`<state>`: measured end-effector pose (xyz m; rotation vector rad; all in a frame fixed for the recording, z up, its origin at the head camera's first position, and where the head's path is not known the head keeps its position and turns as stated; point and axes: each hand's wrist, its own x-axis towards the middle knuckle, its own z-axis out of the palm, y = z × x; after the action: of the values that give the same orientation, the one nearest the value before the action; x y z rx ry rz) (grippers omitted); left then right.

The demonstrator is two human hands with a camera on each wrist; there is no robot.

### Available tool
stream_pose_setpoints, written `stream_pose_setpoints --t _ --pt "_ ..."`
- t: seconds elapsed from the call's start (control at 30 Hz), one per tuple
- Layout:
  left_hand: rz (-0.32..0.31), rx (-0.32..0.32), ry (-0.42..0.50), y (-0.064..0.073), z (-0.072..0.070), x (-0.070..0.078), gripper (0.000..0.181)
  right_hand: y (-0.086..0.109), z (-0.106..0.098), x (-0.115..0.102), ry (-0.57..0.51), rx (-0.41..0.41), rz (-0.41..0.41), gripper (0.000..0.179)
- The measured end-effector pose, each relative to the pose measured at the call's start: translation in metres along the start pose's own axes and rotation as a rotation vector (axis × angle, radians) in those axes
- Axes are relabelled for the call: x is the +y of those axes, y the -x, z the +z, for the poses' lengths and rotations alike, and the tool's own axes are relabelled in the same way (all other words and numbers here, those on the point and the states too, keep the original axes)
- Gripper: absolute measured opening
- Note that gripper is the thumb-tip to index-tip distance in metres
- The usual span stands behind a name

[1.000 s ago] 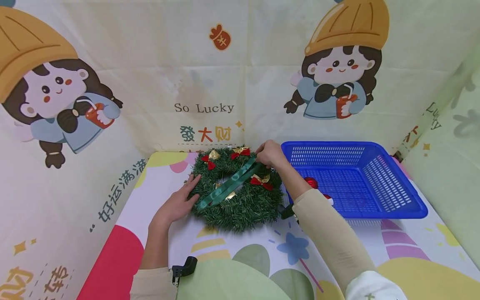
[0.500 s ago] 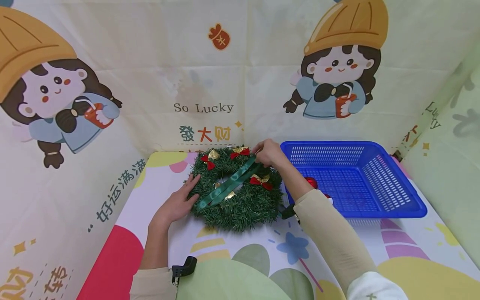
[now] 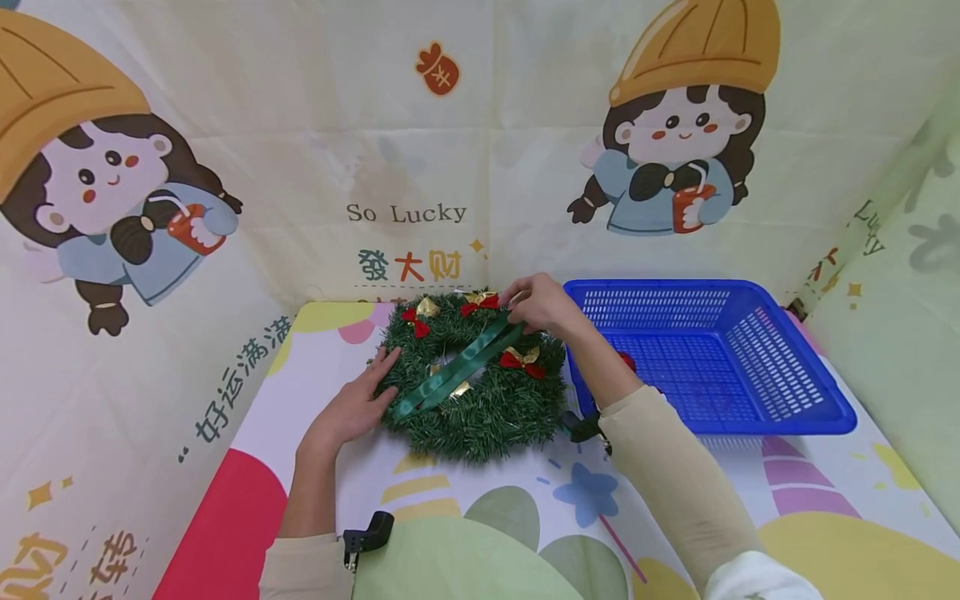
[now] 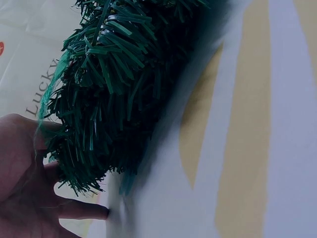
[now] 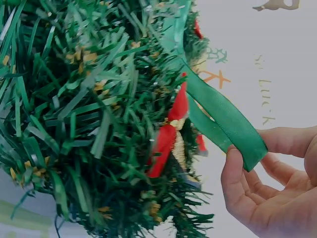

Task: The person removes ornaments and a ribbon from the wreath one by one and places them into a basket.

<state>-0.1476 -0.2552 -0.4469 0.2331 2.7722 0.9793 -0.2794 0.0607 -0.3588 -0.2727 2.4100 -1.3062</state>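
Observation:
A green wreath lies on the table, decorated with several red and gold bows. A folded green satin ribbon runs diagonally across its centre. My left hand rests against the wreath's left edge with fingers spread; the left wrist view shows the left hand touching the needles, partly behind them. At the wreath's upper right, my right hand pinches the ribbon's looped end. In the right wrist view, the fingers and thumb of the right hand meet at the end of the ribbon.
A blue perforated basket stands to the right of the wreath. Inside it a red bauble shows partly behind my right forearm. Printed cloth walls rise behind and beside the patterned table.
My right hand has shifted slightly up, and its forearm covers more of the basket's red ornaments. The left hand and the wreath stay where they were.

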Motion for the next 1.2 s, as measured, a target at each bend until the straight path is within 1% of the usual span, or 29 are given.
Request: stream_pose_setpoints --t 0.23,0.4,0.57,0.67,0.8,1.0,1.2 --pt "-0.006 -0.003 -0.001 -0.001 0.0 0.001 0.066 0.015 -0.009 -0.008 -0.018 0.0 -0.054 0.028" --pt "-0.004 -0.007 -0.002 -0.002 0.0 0.0 0.066 0.024 -0.013 -0.013 -0.026 0.024 -0.08 0.023" --pt "-0.004 -0.003 0.003 -0.002 0.0 -0.001 0.066 0.03 -0.017 -0.013 -0.038 0.044 -0.103 0.021" --pt "-0.002 -0.002 0.004 -0.001 0.0 0.0 0.066 0.033 -0.018 -0.011 -0.045 0.056 -0.102 0.022" --pt "0.002 -0.003 0.006 -0.001 0.0 0.0 0.066 0.038 -0.02 -0.011 -0.034 0.08 -0.117 0.021" --pt "0.002 -0.001 0.003 -0.001 0.0 -0.001 0.066 0.051 -0.025 -0.018 -0.008 0.124 -0.176 0.02" --pt "0.004 -0.001 0.0 -0.002 0.0 -0.002 0.066 0.062 -0.031 -0.025 0.007 0.136 -0.204 0.02"
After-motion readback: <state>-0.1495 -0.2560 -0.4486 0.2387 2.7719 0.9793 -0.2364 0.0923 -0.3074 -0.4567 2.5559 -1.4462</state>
